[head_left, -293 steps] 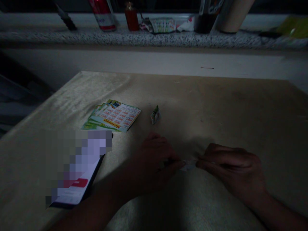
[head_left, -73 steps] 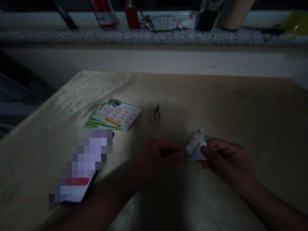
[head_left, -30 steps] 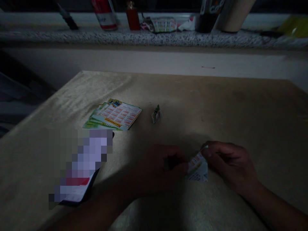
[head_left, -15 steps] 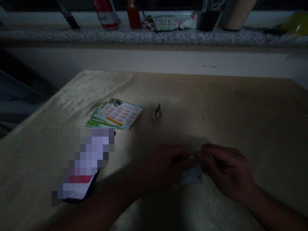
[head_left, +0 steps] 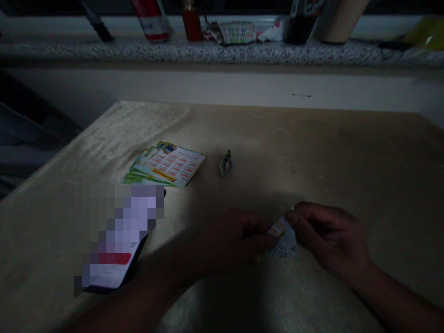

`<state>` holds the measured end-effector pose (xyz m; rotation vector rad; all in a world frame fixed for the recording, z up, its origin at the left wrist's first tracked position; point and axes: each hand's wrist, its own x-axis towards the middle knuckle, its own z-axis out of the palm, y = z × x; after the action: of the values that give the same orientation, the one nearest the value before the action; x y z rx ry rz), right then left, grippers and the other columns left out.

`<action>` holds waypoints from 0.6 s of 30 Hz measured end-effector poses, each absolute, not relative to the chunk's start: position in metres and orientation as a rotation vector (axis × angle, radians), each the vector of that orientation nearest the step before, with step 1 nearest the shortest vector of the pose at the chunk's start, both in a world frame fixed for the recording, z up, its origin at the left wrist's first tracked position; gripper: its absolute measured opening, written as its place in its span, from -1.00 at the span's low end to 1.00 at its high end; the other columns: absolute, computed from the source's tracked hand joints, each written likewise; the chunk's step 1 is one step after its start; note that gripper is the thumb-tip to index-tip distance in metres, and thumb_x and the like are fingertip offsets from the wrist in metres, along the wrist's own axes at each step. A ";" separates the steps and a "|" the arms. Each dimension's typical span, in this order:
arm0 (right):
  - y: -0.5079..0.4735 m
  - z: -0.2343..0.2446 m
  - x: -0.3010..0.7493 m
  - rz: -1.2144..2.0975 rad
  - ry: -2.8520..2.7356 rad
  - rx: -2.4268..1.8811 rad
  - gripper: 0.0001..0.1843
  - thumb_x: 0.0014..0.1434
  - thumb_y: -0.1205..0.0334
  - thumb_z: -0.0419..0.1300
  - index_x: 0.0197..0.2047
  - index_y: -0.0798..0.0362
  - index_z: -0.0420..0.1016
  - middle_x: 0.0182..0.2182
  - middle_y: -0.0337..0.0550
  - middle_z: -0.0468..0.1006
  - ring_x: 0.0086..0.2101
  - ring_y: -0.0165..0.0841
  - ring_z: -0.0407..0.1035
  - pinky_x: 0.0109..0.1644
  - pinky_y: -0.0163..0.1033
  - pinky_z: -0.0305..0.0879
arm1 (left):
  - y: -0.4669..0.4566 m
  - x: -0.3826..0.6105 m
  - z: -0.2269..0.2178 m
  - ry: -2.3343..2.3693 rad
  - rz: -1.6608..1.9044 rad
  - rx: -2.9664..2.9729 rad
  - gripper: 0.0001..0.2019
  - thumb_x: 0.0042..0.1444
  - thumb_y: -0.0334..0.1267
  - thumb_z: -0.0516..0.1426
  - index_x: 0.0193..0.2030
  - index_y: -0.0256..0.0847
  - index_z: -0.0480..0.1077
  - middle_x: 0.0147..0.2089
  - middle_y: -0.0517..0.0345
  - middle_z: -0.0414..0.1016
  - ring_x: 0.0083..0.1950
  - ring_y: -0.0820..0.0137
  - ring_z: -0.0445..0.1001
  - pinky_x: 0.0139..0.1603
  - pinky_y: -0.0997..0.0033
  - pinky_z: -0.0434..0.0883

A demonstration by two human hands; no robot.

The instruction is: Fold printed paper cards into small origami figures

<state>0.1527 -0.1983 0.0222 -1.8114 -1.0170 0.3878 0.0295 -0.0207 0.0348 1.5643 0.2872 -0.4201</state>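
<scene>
The scene is dim. Both my hands pinch a small folded piece of printed paper (head_left: 282, 238) low over the beige table (head_left: 312, 152). My left hand (head_left: 232, 240) grips its left side with curled fingers. My right hand (head_left: 326, 236) pinches its upper right corner between thumb and forefinger. A smaller folded paper piece (head_left: 225, 163) stands alone on the table beyond my hands.
A fanned stack of printed sheets (head_left: 164, 165) lies at centre left, with a lit phone (head_left: 116, 240) nearer the front left. On the speckled ledge (head_left: 208, 52) behind stand a red can (head_left: 150, 21), a small red bottle (head_left: 192, 22), wrappers and cups.
Over the last seconds the paper was lifted and turned, then brought back down to the table. In the last half second my fingers shifted, showing more of its printed face.
</scene>
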 end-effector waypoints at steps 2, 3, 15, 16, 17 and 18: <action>-0.198 0.022 0.152 0.391 -1.024 -1.809 -0.66 0.33 0.19 0.18 -0.50 0.04 0.41 -0.65 -0.33 0.28 -0.63 -0.50 0.15 -0.61 -0.37 0.06 | -0.022 0.029 0.035 0.296 -0.425 1.557 -0.75 0.24 -0.11 0.16 -0.34 -0.26 0.40 -0.50 0.32 0.28 -0.50 0.54 0.22 -0.49 0.56 0.15; -0.199 0.022 0.152 0.394 -1.026 -1.808 -0.67 0.33 0.20 0.18 -0.50 0.04 0.42 -0.65 -0.33 0.28 -0.63 -0.50 0.14 -0.61 -0.37 0.06 | -0.023 0.029 0.035 0.299 -0.429 1.550 -0.74 0.24 -0.10 0.16 -0.34 -0.26 0.40 -0.51 0.32 0.27 -0.50 0.54 0.21 -0.50 0.56 0.15; -0.201 0.021 0.156 0.367 -1.001 -1.822 -0.70 0.32 0.19 0.19 -0.46 0.03 0.48 -0.64 -0.31 0.37 -0.63 -0.49 0.22 -0.60 -0.38 0.14 | -0.020 0.027 0.033 0.191 -0.413 1.577 -0.78 0.30 -0.17 0.10 -0.24 -0.28 0.43 -0.41 0.29 0.25 -0.43 0.53 0.15 -0.45 0.55 0.12; -0.201 0.022 0.155 0.367 -1.007 -1.817 -0.71 0.32 0.19 0.19 -0.46 0.03 0.49 -0.64 -0.31 0.37 -0.63 -0.49 0.23 -0.60 -0.38 0.14 | -0.019 0.026 0.033 0.189 -0.418 1.574 -0.77 0.30 -0.15 0.10 -0.24 -0.29 0.43 -0.43 0.30 0.22 -0.44 0.54 0.13 -0.46 0.55 0.10; -0.201 0.022 0.155 0.360 -1.012 -1.813 -0.71 0.32 0.20 0.19 -0.46 0.03 0.49 -0.64 -0.31 0.37 -0.62 -0.49 0.24 -0.60 -0.38 0.13 | -0.019 0.026 0.033 0.187 -0.421 1.566 -0.76 0.30 -0.14 0.10 -0.24 -0.29 0.44 -0.44 0.31 0.21 -0.45 0.54 0.11 -0.47 0.54 0.08; -0.201 0.022 0.154 0.358 -1.012 -1.815 -0.72 0.31 0.20 0.20 -0.45 0.03 0.49 -0.63 -0.31 0.37 -0.62 -0.49 0.24 -0.60 -0.38 0.14 | -0.019 0.026 0.033 0.187 -0.422 1.552 -0.76 0.30 -0.14 0.11 -0.25 -0.29 0.44 -0.45 0.32 0.20 -0.46 0.54 0.11 -0.47 0.54 0.07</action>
<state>0.1542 -0.2013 0.0220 -1.8146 -1.0121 0.3577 0.0258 -0.0189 0.0328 1.5523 0.1868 -0.4220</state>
